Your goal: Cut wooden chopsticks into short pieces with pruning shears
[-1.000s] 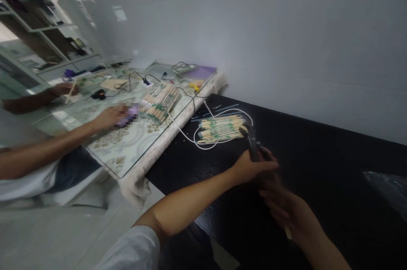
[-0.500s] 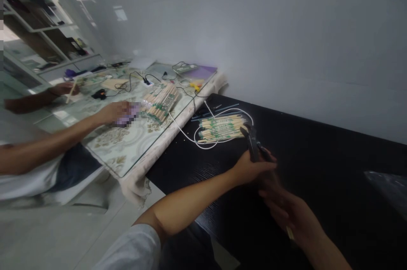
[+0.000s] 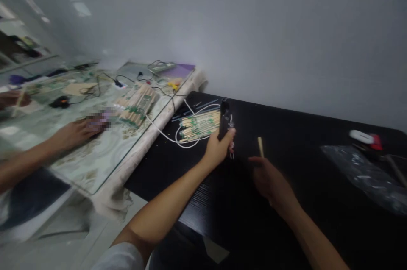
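Note:
My left hand [image 3: 219, 145] is wrapped round dark pliers [image 3: 224, 119], held upright above the black table at the right end of a pack of chopsticks [image 3: 200, 126]. Their jaws are blurred. Pale wood shows through the pack's green-printed wrapping, and a white cable [image 3: 186, 147] loops about it. To the right, my right hand [image 3: 270, 181] is closed on a pale chopstick [image 3: 260, 147] whose end sticks up past the fingers. Both hands are apart, over the black table [image 3: 241, 210].
At left, a co-worker's hand [image 3: 76, 132] rests by a second chopstick bundle [image 3: 138, 104] on the glass-topped table [image 3: 111, 166]. Another hand [image 3: 14, 99] holds a stick farther left. A clear plastic bag [image 3: 359, 166] and a white-and-red object [image 3: 365, 137] lie right.
The view has swung right. My hands have moved apart: the left raises the pliers upright, while the right, with the chopstick now pointing up, is clear of them.

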`<state>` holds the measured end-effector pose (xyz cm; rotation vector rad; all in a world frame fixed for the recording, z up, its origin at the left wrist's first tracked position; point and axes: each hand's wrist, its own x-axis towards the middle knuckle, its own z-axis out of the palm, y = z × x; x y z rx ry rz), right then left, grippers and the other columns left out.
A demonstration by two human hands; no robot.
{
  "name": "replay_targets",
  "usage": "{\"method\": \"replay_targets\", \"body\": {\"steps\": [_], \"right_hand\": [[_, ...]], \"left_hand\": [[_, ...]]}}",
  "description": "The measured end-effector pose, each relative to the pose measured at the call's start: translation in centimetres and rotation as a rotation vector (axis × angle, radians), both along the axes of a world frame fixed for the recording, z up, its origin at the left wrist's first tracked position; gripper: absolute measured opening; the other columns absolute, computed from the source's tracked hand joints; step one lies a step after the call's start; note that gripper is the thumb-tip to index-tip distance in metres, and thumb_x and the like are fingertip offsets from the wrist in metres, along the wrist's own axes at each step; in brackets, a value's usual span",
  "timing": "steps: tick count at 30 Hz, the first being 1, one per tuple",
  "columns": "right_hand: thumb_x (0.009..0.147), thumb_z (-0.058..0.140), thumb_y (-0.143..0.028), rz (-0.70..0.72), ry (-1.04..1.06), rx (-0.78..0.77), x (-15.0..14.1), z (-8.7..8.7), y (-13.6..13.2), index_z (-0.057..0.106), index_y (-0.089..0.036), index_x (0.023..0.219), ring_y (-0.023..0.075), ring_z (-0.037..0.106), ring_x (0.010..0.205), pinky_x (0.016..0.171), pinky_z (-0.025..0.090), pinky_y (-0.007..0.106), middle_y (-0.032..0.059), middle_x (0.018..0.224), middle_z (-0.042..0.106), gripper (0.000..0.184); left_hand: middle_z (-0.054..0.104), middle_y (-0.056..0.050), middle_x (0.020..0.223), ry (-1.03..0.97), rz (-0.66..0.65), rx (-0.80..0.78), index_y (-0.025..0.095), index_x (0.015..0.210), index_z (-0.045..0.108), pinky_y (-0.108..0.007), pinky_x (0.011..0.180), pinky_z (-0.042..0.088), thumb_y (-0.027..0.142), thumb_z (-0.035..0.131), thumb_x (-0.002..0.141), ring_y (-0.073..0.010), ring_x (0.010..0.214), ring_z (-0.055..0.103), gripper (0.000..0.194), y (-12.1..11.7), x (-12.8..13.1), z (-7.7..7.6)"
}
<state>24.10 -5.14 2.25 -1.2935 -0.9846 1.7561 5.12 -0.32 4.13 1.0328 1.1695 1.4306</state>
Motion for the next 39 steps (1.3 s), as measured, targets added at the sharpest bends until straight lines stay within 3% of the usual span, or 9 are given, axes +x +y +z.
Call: {"method": "replay_targets", "body": {"steps": [4, 7, 12, 18, 25, 27, 30, 34, 39], "right_hand": [[0.091, 0.054, -0.071, 0.188, -0.269, 0.220, 0.4, 0.3, 0.0, 0.069, -0.018, 0.100, 0.0085, 0.029, 0.047, 0.043, 0.021, 0.021, -0.0071, 0.057, 0.033, 0.055], [0.096, 0.046, -0.068, 0.268, -0.429, 0.370, 0.5, 0.2, 0.0, 0.070, -0.018, 0.100, 0.0116, 0.039, 0.055, 0.050, 0.030, 0.024, -0.0040, 0.060, 0.041, 0.055], [0.100, 0.042, -0.064, 0.326, -0.479, 0.402, 0.4, 0.0, -0.1, 0.071, -0.019, 0.106, 0.0130, 0.041, 0.058, 0.055, 0.033, 0.026, -0.0041, 0.063, 0.042, 0.054], [0.100, 0.042, -0.063, 0.370, -0.500, 0.366, 0.8, 0.5, 0.3, 0.072, -0.018, 0.108, 0.0135, 0.044, 0.058, 0.057, 0.035, 0.026, -0.0034, 0.063, 0.046, 0.055], [0.098, 0.045, -0.058, 0.480, -0.727, 0.346, 5.5, 4.5, 0.9, 0.074, -0.022, 0.098, 0.0167, 0.055, 0.067, 0.063, 0.044, 0.028, 0.0017, 0.073, 0.063, 0.047], [0.096, 0.046, -0.059, 0.441, -0.816, 0.321, 8.1, 5.4, 1.1, 0.074, -0.021, 0.093, 0.0165, 0.054, 0.063, 0.060, 0.044, 0.028, 0.0017, 0.069, 0.062, 0.048], [0.094, 0.047, -0.055, 0.240, -0.995, 0.293, 12.3, 5.7, 1.8, 0.074, -0.021, 0.094, 0.0188, 0.060, 0.064, 0.063, 0.047, 0.031, 0.0036, 0.072, 0.067, 0.044], [0.086, 0.059, -0.037, -0.118, -1.288, 0.335, 17.1, 5.2, 3.0, 0.074, -0.019, 0.098, 0.0288, 0.070, 0.088, 0.084, 0.052, 0.041, 0.0104, 0.094, 0.076, 0.026], [0.086, 0.060, -0.022, -0.321, -1.372, 0.497, 20.3, 5.8, 4.4, 0.074, -0.017, 0.103, 0.0316, 0.071, 0.097, 0.094, 0.050, 0.043, 0.0164, 0.101, 0.077, 0.023]], "left_hand": [[0.043, 0.010, 0.050, 0.067, -0.141, -0.075, 0.019, 0.082, 0.056, -0.020, 0.039, 0.028, 0.061, 0.074, 0.079, -0.0057, 0.038, 0.037, 0.046, -0.1, -0.9, 0.0], [0.041, 0.010, 0.048, 0.118, -0.251, -0.117, 0.017, 0.087, 0.062, -0.019, 0.038, 0.027, 0.060, 0.076, 0.078, -0.0056, 0.038, 0.035, 0.046, -0.6, -1.2, -0.6], [0.043, 0.009, 0.047, 0.133, -0.310, -0.128, 0.016, 0.081, 0.064, -0.021, 0.040, 0.028, 0.059, 0.077, 0.076, -0.0059, 0.039, 0.036, 0.046, -1.0, -1.5, -1.5], [0.047, 0.008, 0.049, 0.162, -0.145, -0.074, 0.016, 0.077, 0.063, -0.020, 0.041, 0.029, 0.052, 0.081, 0.075, -0.0056, 0.040, 0.038, 0.040, -0.8, -1.9, -2.0], [0.032, 0.013, 0.047, -0.169, 0.231, -0.067, 0.022, 0.066, 0.041, -0.017, 0.034, 0.022, 0.046, 0.084, 0.070, -0.0036, 0.036, 0.029, 0.049, 1.7, -4.6, -1.3], [0.031, 0.013, 0.047, -0.193, 0.268, -0.061, 0.022, 0.066, 0.042, -0.016, 0.033, 0.022, 0.044, 0.085, 0.069, -0.0032, 0.036, 0.028, 0.048, 2.0, -5.1, -1.0], [0.029, 0.014, 0.046, -0.204, 0.235, -0.059, 0.022, 0.066, 0.041, -0.016, 0.033, 0.020, 0.042, 0.085, 0.069, -0.0025, 0.036, 0.026, 0.048, 1.9, -4.9, -0.8], [0.032, 0.013, 0.046, -0.161, 0.160, -0.086, 0.023, 0.066, 0.039, -0.016, 0.033, 0.022, 0.043, 0.085, 0.069, -0.0032, 0.036, 0.029, 0.051, 1.1, -3.6, -1.0], [0.035, 0.012, 0.047, -0.089, 0.083, -0.129, 0.022, 0.069, 0.043, -0.016, 0.033, 0.023, 0.047, 0.084, 0.071, -0.0037, 0.036, 0.032, 0.048, 0.5, -2.7, -1.5]]}}
